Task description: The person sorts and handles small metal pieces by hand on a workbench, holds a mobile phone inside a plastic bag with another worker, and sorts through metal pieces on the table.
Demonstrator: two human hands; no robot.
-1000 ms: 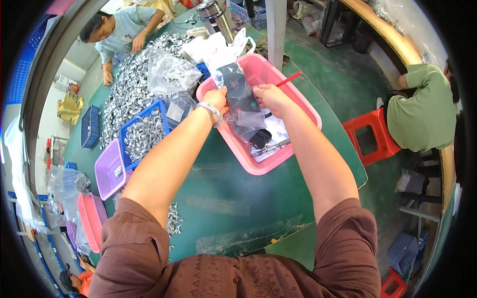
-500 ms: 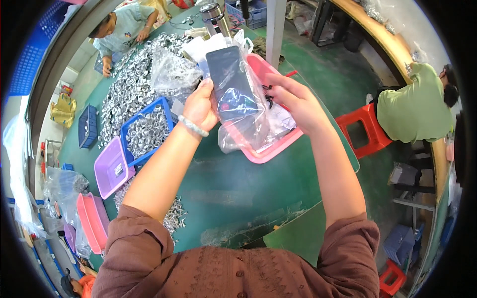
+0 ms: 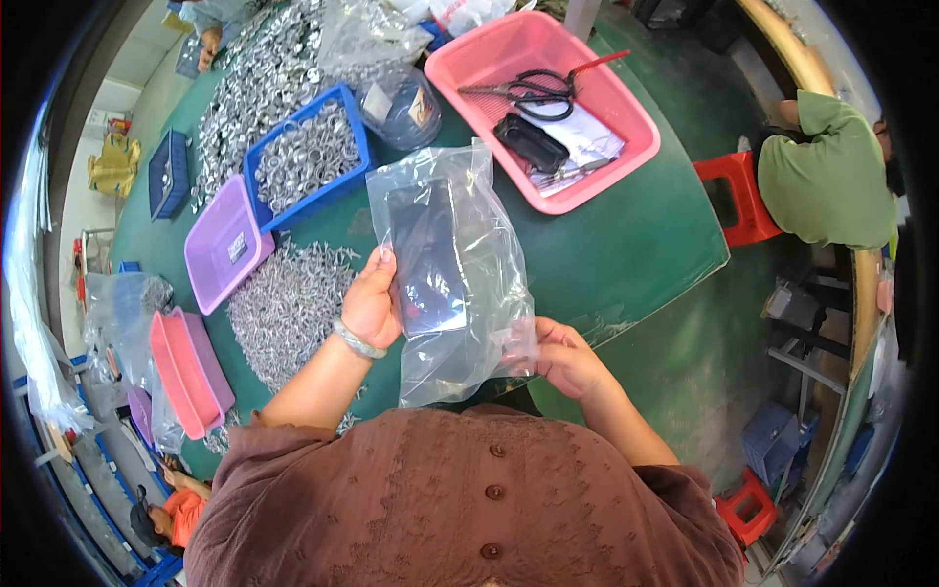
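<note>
A clear plastic bag (image 3: 489, 284) lies over or around a dark, flat smartphone (image 3: 428, 230) in front of my chest; I cannot tell whether the phone is fully inside. My left hand (image 3: 375, 303) grips the left edge of phone and bag, thumb on top. At the bag's lower right side, my right hand (image 3: 567, 359) has its fingers closed on the loose plastic. Beyond the bag sits a pink basket (image 3: 641, 147), holding black-handled scissors (image 3: 543, 93), a black case-like object (image 3: 531, 143) and white papers (image 3: 592, 147).
Left of the bag are a heap of small metal pieces (image 3: 289, 313), a blue tray (image 3: 367, 147) of metal rings and a purple basket (image 3: 217, 254). A clear plastic jar (image 3: 401, 112) stands behind. At right, a person in green (image 3: 822, 176) sits on a red stool (image 3: 738, 201).
Both hands have come nearer to my body with the phone and bag, away from the pink basket. My right hand has moved from above the basket to the bag's lower edge.
</note>
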